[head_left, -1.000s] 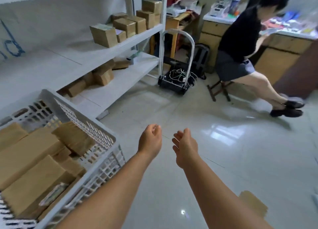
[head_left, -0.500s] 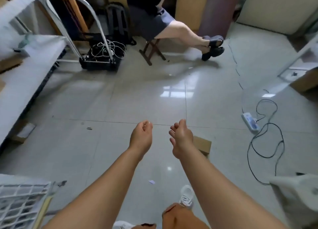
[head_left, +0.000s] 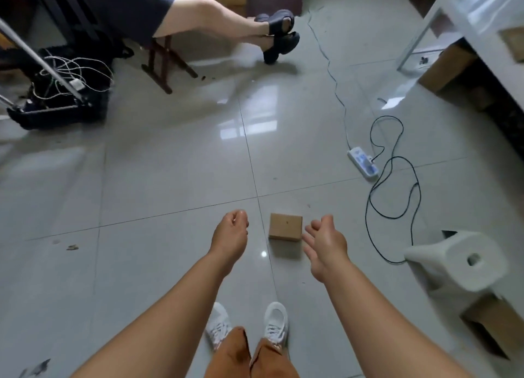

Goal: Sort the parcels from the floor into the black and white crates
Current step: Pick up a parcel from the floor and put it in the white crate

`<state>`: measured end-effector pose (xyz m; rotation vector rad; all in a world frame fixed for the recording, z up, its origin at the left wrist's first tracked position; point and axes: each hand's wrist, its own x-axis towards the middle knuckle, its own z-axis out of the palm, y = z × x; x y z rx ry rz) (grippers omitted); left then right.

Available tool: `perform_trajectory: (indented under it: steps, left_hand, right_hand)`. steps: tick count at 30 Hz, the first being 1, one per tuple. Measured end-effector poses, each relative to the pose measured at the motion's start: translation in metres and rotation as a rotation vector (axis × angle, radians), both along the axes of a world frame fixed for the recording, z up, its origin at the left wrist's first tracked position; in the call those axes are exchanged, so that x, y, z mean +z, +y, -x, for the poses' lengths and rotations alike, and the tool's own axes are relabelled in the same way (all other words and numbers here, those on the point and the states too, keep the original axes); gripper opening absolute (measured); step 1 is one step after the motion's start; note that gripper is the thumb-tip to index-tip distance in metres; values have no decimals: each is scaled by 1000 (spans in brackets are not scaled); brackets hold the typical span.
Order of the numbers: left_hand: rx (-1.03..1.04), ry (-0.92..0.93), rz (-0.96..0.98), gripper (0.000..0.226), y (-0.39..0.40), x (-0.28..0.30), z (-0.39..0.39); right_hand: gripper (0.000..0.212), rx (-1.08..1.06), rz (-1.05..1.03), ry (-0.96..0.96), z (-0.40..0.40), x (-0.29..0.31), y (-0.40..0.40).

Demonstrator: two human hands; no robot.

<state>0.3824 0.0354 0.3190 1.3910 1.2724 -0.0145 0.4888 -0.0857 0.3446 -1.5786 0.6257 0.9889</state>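
Head view: a glossy tiled floor [head_left: 170, 184] fills most of the frame. A white power strip [head_left: 363, 162] lies to the right, its black cord [head_left: 394, 196] looping across the tiles toward a white stool [head_left: 465, 261] at the right edge. Behind the stool sits a brown box [head_left: 493, 321], and another box [head_left: 445, 68] rests under the white shelf [head_left: 482, 28] at upper right. At upper left a black cart [head_left: 56, 105] holds tangled white cables, and beside it a seated person's legs [head_left: 215, 17] stretch out in dark sandals. One small brown parcel [head_left: 285, 226] lies flat on the floor just ahead of the white shoes [head_left: 275, 323].

The left hand [head_left: 231, 233] hangs loosely curled, its grip holding nothing, near the parcel's left side but apart from it. The right hand [head_left: 326, 244] is spread, fingers relaxed, palm turned toward the parcel, just beside its right edge; contact cannot be told.
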Motion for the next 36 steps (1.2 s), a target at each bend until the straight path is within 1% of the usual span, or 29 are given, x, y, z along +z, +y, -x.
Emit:
perform_trajectory:
  steps: [3, 6, 9, 12, 18, 23, 25, 28, 30, 32, 34, 36]
  left_hand:
    - [-86, 56, 17, 25, 5, -40, -26]
    - [-203, 135, 19, 44, 12, -84, -47]
    - [-208, 182, 51, 48, 19, -131, -64]
    - [-186, 213, 99, 49, 26, -180, -78]
    - [-197, 252, 123, 52, 45, -285, -93]
    - [-208, 287, 174, 54, 45, -369, -97]
    - [-233, 299, 208, 52, 43, -400, -100]
    - [-256, 288, 269, 44, 42, -436, -107]
    - [-248, 277, 297, 34, 42, -457, -113]
    - [-244, 266, 315, 29, 43, -473, -120]
    - [-249, 246, 341, 43, 44, -488, -127]
    - [-243, 242, 373, 48, 44, -497, -132]
  right_hand:
    - [53, -19, 3, 21, -30, -28, -6]
    - [55, -1, -15, 53, -55, -61, -7]
    - [56, 17, 4, 62, -73, -104, -2]
    - [57, 46, 54, 70, -86, -160, 8]
    - [55, 134, 183, 86, -98, -286, 26]
    - [60, 174, 280, 119, -102, -379, 28]
    - [65, 188, 309, 141, -104, -412, 27]
    - [66, 221, 341, 141, -109, -457, 27]
    - [63, 234, 345, 107, -116, -484, 29]
    - [60, 245, 335, 63, -124, -507, 33]
    - [57, 258, 336, 36, -129, -523, 37]
    - [59, 263, 339, 37, -131, -535, 39]
